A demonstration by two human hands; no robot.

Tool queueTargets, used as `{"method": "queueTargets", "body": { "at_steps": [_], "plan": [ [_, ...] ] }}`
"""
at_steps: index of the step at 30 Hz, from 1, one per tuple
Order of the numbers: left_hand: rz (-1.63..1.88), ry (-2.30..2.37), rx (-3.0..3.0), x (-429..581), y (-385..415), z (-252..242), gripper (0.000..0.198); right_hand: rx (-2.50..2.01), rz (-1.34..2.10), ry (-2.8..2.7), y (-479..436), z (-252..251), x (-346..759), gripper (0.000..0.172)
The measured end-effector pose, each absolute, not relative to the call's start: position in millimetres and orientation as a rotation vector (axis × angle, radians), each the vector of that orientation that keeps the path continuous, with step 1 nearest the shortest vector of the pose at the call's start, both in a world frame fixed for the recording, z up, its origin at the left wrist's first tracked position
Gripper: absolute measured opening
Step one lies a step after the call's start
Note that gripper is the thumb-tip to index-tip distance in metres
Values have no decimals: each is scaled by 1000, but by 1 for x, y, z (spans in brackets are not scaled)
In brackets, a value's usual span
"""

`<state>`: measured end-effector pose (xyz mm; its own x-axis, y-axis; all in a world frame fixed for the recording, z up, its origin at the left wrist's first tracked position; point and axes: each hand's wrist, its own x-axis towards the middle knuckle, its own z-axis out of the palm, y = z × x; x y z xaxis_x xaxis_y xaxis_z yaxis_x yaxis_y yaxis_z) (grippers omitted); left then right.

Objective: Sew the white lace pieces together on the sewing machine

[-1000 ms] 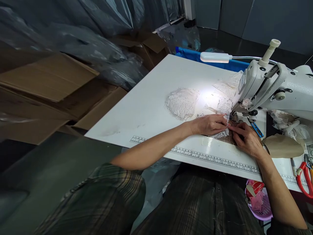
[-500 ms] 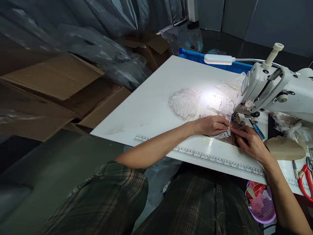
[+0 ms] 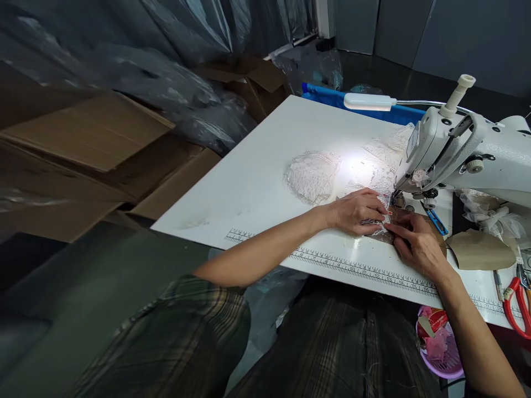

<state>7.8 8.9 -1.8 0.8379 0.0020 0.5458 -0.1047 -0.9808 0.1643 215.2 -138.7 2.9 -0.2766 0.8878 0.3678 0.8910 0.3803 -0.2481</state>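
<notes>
A white lace piece (image 3: 380,225) lies under the sewing machine's (image 3: 431,149) needle area, on the brown plate of the table. My left hand (image 3: 360,212) rests on the lace from the left, its fingers bent and pressed together over it. From the right, my right hand (image 3: 420,243) has its index finger at the lace's edge, with the thumb tucked below; its fingers are closed on that edge. The presser foot is partly hidden behind the fingers. More lace pieces (image 3: 388,148) lie behind the left hand, under the lamp's bright spot.
A stack of lace cups (image 3: 312,176) sits left of the machine. Blue thread snips (image 3: 435,220), a tan fabric piece (image 3: 481,250) and red-handled scissors (image 3: 514,307) lie to the right. A lamp (image 3: 369,101) hangs above. Below is a purple basket (image 3: 446,362); cardboard boxes (image 3: 91,130) stand left.
My left hand has spread a little and turned farther over the lace. The right hand has slid slightly left and down along its edge. The view has shifted slightly.
</notes>
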Motion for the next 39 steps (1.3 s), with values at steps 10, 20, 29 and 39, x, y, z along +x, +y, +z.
{"method": "queueTargets", "body": {
  "at_steps": [10,20,29,39],
  "plan": [
    [741,-53,2936,6,5,5,19,-1547,252,-2012,-138,7,222,38],
    [837,162,3021,10,0,2,27,-1587,1,-2222,-142,5,212,39],
    [720,212,3133,9,2,1,31,-1625,2,-2222,-144,6,211,38],
    [599,226,3253,11,-4,6,29,-1699,-123,-2266,-144,4,206,40]
  ]
}}
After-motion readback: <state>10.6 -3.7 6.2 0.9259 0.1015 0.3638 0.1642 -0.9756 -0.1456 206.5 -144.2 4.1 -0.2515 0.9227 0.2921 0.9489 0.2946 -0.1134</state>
